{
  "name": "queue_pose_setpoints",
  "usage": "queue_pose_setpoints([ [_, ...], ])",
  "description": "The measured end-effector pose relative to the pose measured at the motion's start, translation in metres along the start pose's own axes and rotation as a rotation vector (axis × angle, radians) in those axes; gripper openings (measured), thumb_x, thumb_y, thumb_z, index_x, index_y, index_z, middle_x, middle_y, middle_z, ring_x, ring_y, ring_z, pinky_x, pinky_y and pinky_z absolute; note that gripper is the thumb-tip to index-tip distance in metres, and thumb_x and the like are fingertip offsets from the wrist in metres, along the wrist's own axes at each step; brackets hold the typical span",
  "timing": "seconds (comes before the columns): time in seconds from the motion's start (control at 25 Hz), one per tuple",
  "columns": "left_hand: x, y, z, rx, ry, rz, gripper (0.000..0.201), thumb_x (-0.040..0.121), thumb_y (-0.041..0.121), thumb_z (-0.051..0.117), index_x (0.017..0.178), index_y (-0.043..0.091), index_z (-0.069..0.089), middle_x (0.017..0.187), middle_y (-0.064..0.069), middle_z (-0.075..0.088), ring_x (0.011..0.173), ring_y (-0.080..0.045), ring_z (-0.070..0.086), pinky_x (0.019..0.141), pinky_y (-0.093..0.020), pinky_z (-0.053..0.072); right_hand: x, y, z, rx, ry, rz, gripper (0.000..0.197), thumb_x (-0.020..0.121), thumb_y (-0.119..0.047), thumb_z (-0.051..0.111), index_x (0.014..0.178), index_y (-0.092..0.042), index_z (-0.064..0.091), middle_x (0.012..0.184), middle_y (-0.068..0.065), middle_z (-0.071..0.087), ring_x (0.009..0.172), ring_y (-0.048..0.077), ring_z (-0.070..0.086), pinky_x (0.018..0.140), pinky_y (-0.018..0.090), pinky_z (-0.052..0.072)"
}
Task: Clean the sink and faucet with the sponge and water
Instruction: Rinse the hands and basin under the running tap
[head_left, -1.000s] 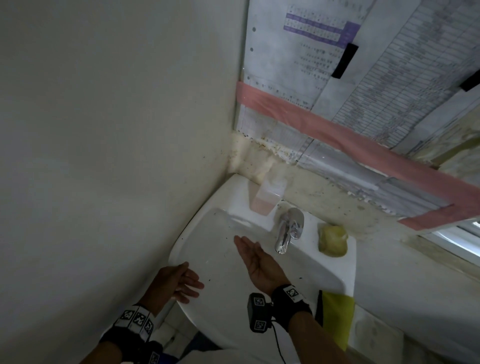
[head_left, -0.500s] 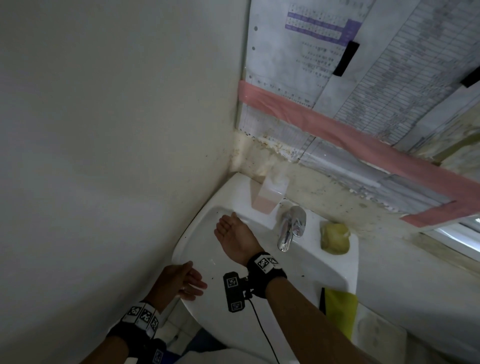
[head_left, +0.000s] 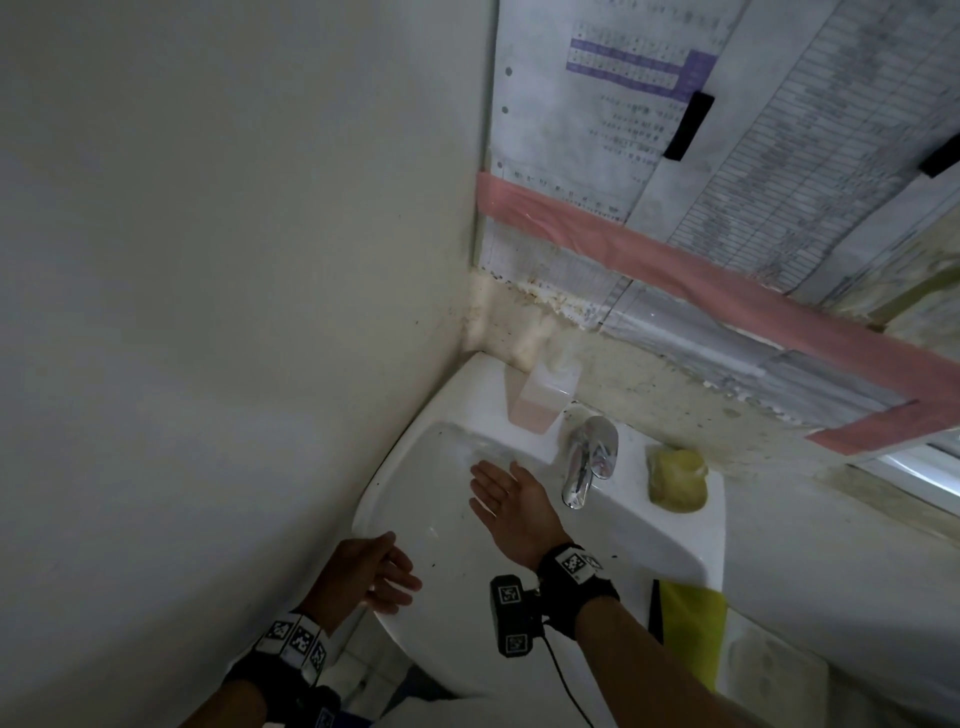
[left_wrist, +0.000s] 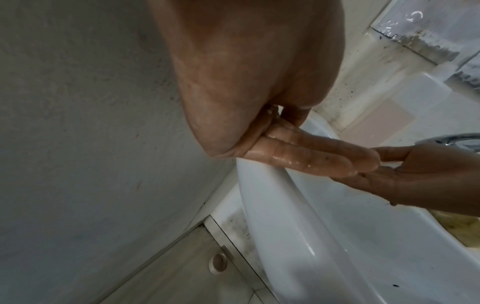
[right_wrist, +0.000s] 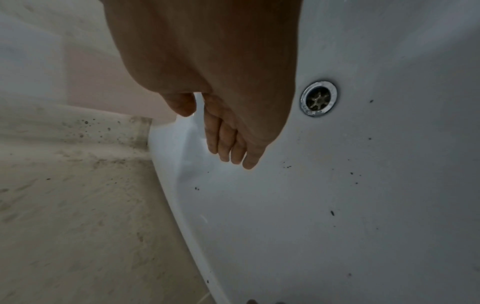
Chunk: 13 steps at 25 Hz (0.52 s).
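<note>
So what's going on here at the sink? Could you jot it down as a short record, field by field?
Place: white sink in a wall corner
Left hand: open, wet fingers at the sink's front rim
Right hand: open, palm up, over the basin, holds nothing
Faucet: chrome, right of that hand; no stream visible
Sponge: yellow, on the back ledge, untouched
Soap bottle: pinkish liquid, back corner
Basin: dark specks around the drain

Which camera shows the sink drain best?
The right wrist view. The drain sits in plain sight there, chrome ring and spokes clear, beside the right hand. In the head view that hand covers the part of the basin where it would be, and the left wrist view doesn't show it either.
</note>
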<state>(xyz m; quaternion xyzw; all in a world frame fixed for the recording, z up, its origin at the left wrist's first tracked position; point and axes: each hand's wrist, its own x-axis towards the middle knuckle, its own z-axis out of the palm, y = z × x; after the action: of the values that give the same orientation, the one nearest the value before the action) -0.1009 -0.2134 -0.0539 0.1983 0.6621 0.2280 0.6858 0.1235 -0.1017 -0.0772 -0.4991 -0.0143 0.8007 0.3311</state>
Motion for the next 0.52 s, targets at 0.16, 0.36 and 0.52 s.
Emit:
queue_pose_setpoints([
  [0.16,-0.001,0.0,0.0,0.016,-0.009,0.008,0.052,0.108,0.035,0.045,0.103,-0.012,0.066,0.092,-0.027,0.075,0.076,-0.038,0.075,0.066,-0.039,0.061,-0.003,0.01,-0.023,0.111,0.036,0.004,0.047,0.109,-0.035,0.04,0.135,-0.001,0.059,0.139,0.015,0.062,0.132,0.032,0.055,0.114,0.045,0.042],
  [0.36,-0.004,0.002,0.0,0.025,-0.026,0.003,0.052,0.108,0.034,0.043,0.105,-0.013,0.066,0.093,-0.027,0.075,0.082,-0.04,0.075,0.069,-0.041,0.061,-0.012,-0.008,-0.051,0.349,0.098,-0.152,0.039,0.109,-0.02,0.038,0.133,0.006,0.054,0.126,0.026,0.067,0.115,0.038,0.067,0.095,0.045,0.058],
  [0.52,-0.004,0.001,-0.001,0.035,-0.024,0.002,0.053,0.108,0.035,0.044,0.104,-0.013,0.066,0.092,-0.027,0.075,0.082,-0.039,0.075,0.07,-0.042,0.062,-0.016,-0.031,-0.061,0.4,0.077,-0.176,0.034,0.108,-0.015,0.041,0.128,0.008,0.055,0.114,0.027,0.071,0.095,0.035,0.075,0.084,0.042,0.061],
])
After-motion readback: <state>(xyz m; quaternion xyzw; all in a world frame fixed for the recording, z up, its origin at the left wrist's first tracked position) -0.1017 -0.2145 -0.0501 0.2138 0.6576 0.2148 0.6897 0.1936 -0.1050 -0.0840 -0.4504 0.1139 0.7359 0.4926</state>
